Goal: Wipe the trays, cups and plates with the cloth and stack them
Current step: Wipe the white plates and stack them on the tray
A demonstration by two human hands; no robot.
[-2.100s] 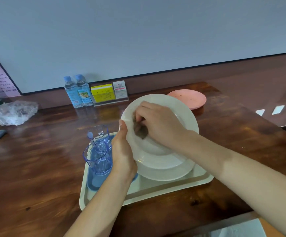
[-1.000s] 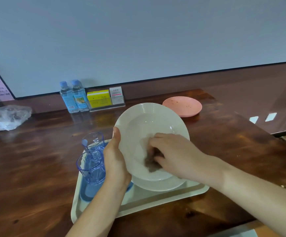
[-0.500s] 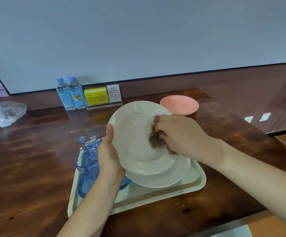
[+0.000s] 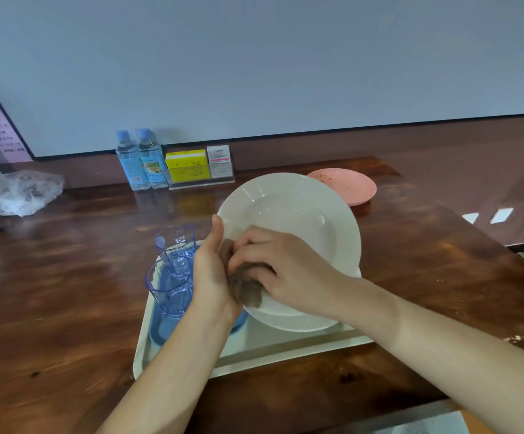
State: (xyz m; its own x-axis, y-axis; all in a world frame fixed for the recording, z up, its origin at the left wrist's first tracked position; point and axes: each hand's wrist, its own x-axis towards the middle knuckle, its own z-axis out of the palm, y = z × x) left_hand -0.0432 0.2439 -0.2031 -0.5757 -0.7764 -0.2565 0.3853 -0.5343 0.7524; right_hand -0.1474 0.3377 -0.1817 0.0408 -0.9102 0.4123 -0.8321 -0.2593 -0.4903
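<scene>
Blue-tinted clear cups [image 4: 173, 278] stand on the tray [image 4: 285, 347] just left of the left hand [image 4: 212, 270]. Its thumb clamps the near-left rim of the tilted white plate [image 4: 295, 214]; the fingers are hidden behind. Touching that thumb is the brown cloth [image 4: 243, 285], bunched under the curled fingers of the right hand [image 4: 285, 267]. Half a second ago the cloth was rubbing the plate's right side, and before that its bottom and upper left. It has come full circle, so this face looks about done. Lowering it onto the second white plate [image 4: 295, 322] under the fingers seems next. Beyond the right knuckles, well apart, the pink plate [image 4: 345, 184] lies speckled and unwiped.
</scene>
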